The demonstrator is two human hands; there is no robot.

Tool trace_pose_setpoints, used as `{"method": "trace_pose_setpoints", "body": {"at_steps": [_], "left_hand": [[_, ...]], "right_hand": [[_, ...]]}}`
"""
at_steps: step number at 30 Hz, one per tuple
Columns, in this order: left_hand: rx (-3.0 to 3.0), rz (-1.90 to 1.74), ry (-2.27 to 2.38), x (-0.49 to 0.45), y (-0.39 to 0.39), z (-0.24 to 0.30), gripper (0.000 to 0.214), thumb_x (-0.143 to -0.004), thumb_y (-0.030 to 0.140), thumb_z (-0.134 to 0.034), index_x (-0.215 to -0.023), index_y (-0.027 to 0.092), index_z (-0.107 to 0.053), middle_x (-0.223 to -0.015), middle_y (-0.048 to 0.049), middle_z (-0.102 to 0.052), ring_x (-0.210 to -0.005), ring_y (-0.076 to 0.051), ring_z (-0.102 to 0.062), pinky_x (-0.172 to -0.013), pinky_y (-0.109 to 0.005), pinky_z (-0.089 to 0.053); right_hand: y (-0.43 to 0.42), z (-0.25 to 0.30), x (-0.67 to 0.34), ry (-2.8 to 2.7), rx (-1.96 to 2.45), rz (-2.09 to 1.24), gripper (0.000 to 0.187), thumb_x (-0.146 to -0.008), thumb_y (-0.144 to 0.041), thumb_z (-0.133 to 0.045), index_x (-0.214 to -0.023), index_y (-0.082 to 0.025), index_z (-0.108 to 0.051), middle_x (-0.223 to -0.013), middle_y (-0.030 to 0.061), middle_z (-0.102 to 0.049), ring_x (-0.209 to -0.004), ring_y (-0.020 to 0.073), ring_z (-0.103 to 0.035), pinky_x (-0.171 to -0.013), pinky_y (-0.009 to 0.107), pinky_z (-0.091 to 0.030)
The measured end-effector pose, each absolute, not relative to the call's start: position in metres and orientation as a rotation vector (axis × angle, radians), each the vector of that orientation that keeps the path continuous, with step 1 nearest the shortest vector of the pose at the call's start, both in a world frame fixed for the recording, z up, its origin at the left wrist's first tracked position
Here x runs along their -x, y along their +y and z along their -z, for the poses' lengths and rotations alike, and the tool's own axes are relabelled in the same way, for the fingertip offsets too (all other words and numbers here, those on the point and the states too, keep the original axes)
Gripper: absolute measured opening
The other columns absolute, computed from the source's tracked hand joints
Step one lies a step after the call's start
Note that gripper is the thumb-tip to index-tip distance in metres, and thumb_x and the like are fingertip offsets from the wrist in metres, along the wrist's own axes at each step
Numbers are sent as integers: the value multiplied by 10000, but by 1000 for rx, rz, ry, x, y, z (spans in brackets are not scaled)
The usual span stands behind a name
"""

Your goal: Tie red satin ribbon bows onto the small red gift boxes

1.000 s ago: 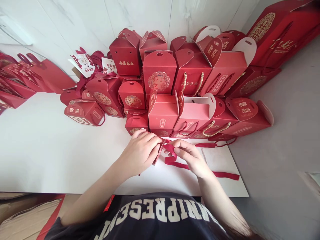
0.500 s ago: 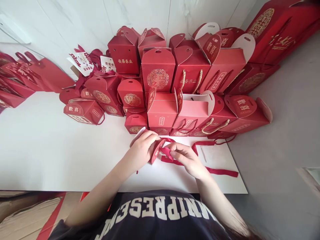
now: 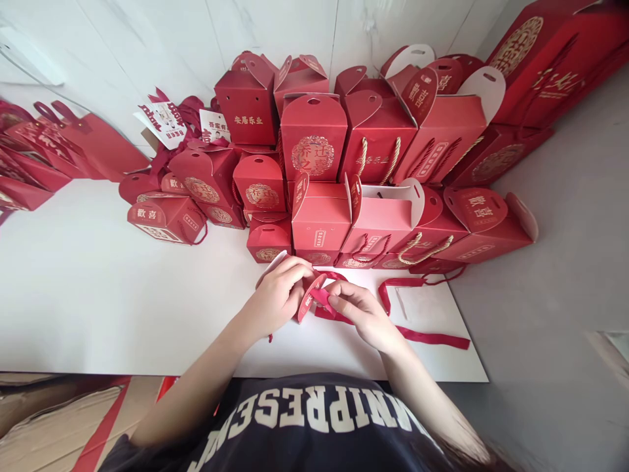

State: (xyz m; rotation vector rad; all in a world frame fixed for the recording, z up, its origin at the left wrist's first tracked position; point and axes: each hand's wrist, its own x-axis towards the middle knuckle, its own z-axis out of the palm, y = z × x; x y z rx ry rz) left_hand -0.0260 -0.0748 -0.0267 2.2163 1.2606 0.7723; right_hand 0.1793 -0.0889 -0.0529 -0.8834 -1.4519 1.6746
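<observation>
Near the front of the white table (image 3: 122, 308), my left hand (image 3: 280, 295) is closed over a small red gift box (image 3: 308, 300), covering most of it. One rounded flap of the box shows to the right of my fingers, and a pale edge shows to the left. Pinched between thumb and fingers of my right hand (image 3: 361, 311) is a red ribbon (image 3: 322, 298), held against that flap. More ribbon lies on the table under and beyond the hand. Its other end (image 3: 435, 337) trails to the right.
Stacked red gift boxes (image 3: 314, 141) stand behind my hands against the tiled wall. A lone box (image 3: 167, 219) sits at left, near red bags (image 3: 98, 144) and tagged ribbons (image 3: 167, 124). Large bags (image 3: 555, 65) stand back right. A grey wall (image 3: 555, 295) bounds the right side.
My right hand has shifted slightly left, bringing the ribbon closer against the box flap. My left hand stays in place on the box.
</observation>
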Motion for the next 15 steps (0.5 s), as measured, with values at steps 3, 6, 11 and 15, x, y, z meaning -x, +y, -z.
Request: {"method": "trace_pose_setpoints", "body": {"at_steps": [3, 6, 11, 15], "left_hand": [[-2177, -748, 1193, 29, -75, 20, 315, -929, 51, -349, -975, 197, -624, -1122, -39, -643, -1064, -174, -554, -985, -347, -409], [-2133, -745, 1122, 30, -76, 16, 279, -959, 118, -366, -899, 186, -630, -1100, -49, -646, -1079, -183, -558, -992, -357, -391], [-2029, -769, 1136, 33, -75, 14, 247, -966, 242, -478, -748, 177, -572, -975, -40, -669, -964, -182, -577, -905, -338, -409], [-2002, -752, 1139, 34, -74, 13, 269, -1003, 274, -418, -812, 190, -588, -853, -4, -666, -821, -158, -552, -946, -360, -372]], "right_hand": [[-89, 53, -178, -1482, 911, -1647, 270, -973, -346, -540, -757, -187, -505, -740, -20, -460, -700, 125, -386, -672, 262, -318], [-89, 50, -174, -1563, 953, -1594, 271, -977, -362, -532, -768, -188, -519, -746, -16, -488, -706, 128, -413, -681, 266, -340], [-89, 42, -168, -1676, 1045, -1453, 257, -976, -377, -532, -795, -195, -548, -778, -9, -547, -724, 133, -472, -675, 266, -381], [-87, 39, -166, -1657, 1113, -1296, 207, -967, -387, -553, -868, -205, -567, -870, 12, -608, -759, 139, -535, -698, 273, -426]]}}
